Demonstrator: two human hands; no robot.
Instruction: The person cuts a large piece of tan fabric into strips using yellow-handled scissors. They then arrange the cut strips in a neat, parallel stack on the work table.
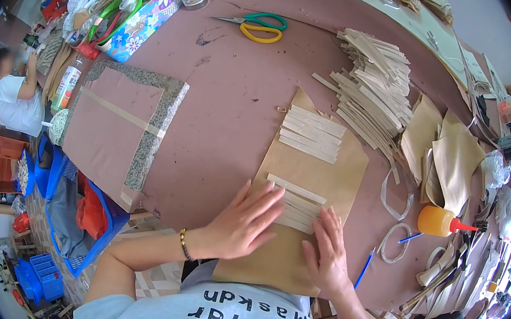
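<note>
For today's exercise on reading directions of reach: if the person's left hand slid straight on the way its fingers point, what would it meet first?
The left hand lies flat, its fingers pointing up-right, already at the nearer group of pale paper strips. Those strips come first; beyond them lies bare brown paper sheet, probably then the farther strip group.

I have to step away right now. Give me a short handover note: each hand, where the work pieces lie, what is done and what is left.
Left hand: flat, fingers spread, pressing the near group of pale strips onto the brown paper sheet.
Right hand: flat on the same sheet, fingertips at the near strips.
Neither hand grips anything.
Done: a far group of strips already lies in a row on the sheet.
Left: a large pile of loose strips sits beyond the sheet.
Nearby: orange glue bottle to the right, scissors at the far side.
</note>
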